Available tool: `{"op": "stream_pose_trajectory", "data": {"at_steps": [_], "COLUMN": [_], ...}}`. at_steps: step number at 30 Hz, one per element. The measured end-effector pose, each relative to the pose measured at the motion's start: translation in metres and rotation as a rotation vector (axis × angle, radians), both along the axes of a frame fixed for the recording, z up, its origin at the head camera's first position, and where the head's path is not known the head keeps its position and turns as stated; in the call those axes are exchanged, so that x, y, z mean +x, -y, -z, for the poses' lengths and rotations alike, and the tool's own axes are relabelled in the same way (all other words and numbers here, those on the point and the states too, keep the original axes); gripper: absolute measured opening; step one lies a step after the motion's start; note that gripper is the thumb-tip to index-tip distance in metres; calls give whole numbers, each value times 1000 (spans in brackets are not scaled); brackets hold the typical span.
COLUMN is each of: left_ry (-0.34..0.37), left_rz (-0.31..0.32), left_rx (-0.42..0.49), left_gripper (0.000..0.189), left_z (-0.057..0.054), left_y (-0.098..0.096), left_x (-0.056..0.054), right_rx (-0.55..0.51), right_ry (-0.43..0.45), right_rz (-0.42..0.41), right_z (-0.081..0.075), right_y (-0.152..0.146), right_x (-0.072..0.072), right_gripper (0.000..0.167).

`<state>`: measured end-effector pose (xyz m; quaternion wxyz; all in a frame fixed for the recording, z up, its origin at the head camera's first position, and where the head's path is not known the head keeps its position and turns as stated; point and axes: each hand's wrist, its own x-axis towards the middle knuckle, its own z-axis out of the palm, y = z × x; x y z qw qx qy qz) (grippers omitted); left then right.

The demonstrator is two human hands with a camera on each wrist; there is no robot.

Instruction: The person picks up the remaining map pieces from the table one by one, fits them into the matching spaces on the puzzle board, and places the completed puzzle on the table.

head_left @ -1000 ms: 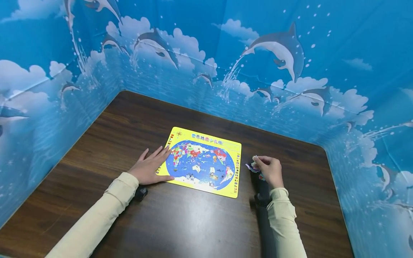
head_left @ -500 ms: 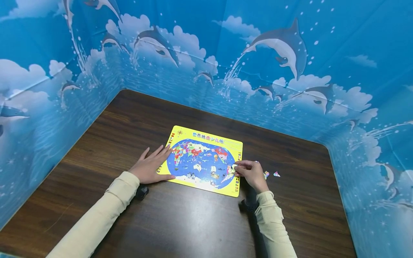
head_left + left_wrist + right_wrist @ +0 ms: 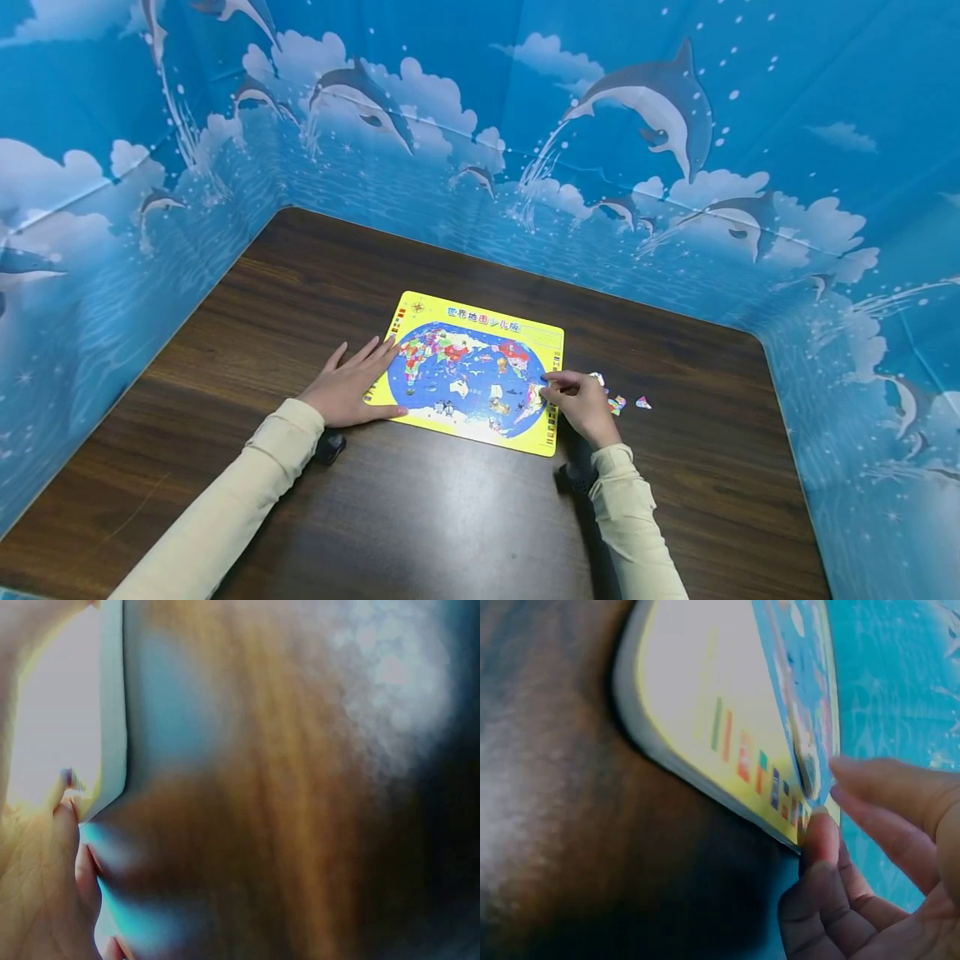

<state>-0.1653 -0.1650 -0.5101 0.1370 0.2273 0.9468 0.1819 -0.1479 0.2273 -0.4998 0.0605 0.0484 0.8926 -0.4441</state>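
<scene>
A yellow world map jigsaw puzzle (image 3: pixel 480 433) lies flat on the dark wooden table. My left hand (image 3: pixel 348 392) rests on its left edge, fingers spread; in the left wrist view, the left hand (image 3: pixel 37 877) shows beside the bright board. At the map's right side, my right hand (image 3: pixel 585 404) has thumb and fingertip close over the Americas, pinching a small puzzle piece that is mostly hidden. The right wrist view has the right hand (image 3: pixel 870 855) with its fingertips right at the map surface, by the printed flags along the edge.
Several loose puzzle pieces (image 3: pixel 617 406) lie just right of my right hand, with one small piece (image 3: pixel 642 402) farther right. A blue dolphin-print curtain (image 3: pixel 465 133) encloses the table (image 3: pixel 420 517) at the back and sides.
My right hand has moved left from the loose pieces to the map's right side, carrying a puzzle piece, and has shifted only slightly since. My left hand stays in place.
</scene>
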Motion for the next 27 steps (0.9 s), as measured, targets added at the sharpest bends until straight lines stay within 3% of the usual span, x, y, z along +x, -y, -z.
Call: {"op": "stream_pose_trajectory", "data": {"at_steps": [8, 27], "left_ry": [-14, -8], "left_rz": [2, -7], "left_rx": [0, -9], "left_gripper": [108, 107], "left_z": [0, 3], "left_y": [0, 0], "left_x": [0, -1], "right_rx": [150, 201], "right_ry": [-65, -103], "right_rz": [-45, -106], "right_z": [1, 0], "right_y": [9, 10], "right_x": [7, 14], "right_gripper": [29, 25]}}
